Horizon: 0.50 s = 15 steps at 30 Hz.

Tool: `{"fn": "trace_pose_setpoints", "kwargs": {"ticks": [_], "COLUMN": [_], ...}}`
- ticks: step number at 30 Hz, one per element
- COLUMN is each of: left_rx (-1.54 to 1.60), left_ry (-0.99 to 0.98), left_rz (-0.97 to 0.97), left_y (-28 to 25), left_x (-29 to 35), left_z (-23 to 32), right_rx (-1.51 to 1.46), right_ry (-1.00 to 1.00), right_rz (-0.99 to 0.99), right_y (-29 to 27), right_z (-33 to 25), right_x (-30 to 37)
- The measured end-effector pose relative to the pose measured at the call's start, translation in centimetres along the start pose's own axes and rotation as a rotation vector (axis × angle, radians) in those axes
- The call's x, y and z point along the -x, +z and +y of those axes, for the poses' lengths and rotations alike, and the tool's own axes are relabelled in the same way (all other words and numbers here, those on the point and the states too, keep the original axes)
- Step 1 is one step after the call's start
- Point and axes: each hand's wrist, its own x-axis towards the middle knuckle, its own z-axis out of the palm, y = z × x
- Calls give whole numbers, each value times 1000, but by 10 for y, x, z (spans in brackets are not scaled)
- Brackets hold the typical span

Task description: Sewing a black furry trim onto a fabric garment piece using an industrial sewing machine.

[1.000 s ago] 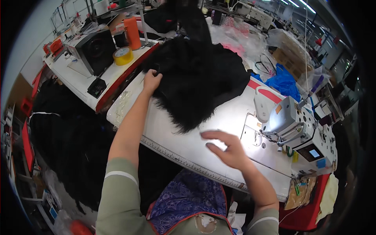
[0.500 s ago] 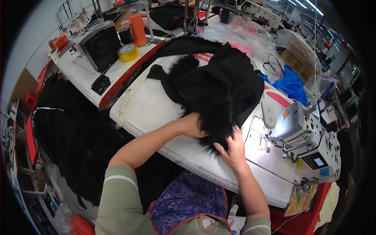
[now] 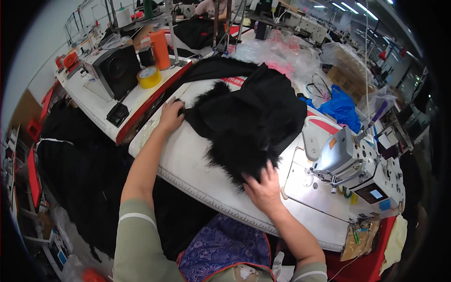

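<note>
A black garment piece with shaggy fur trim [image 3: 263,101] lies bunched on the white sewing table [image 3: 188,155]. My left hand [image 3: 172,116] is at its far left end, fingers curled round the narrow black tip of cloth. On the near edge of the fur rests my right hand [image 3: 264,190], its fingers spread and slightly blurred; the fur partly hides the fingertips. Just right of that hand stands a white sewing machine [image 3: 338,157], its lamp lighting the needle area.
A measuring tape strip [image 3: 211,197] runs along the table's front edge. To the left, another table carries a black speaker box [image 3: 115,70], a yellow tape roll [image 3: 149,77] and an orange bottle [image 3: 160,49]. Dark cloth [image 3: 80,174] hangs below. Blue plastic [image 3: 340,108] lies behind the machine.
My left hand has left the fur's near side and moved far left to the cloth tip. My right hand has shifted slightly left and nearer, its fingers now spread on the fur.
</note>
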Motion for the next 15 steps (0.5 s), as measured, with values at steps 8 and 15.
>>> {"fn": "trace_pose_setpoints", "kwargs": {"ticks": [8,15], "left_rx": [18,525], "left_ry": [-402,-47], "left_rz": [530,-198], "left_y": [-88,-138], "left_x": [-11,114], "left_z": [-18,129], "right_rx": [-51,-1022], "right_ry": [-5,511], "right_rz": [-118,-354], "right_y": [59,23], "right_z": [59,-19], "right_x": [-109,-101]}}
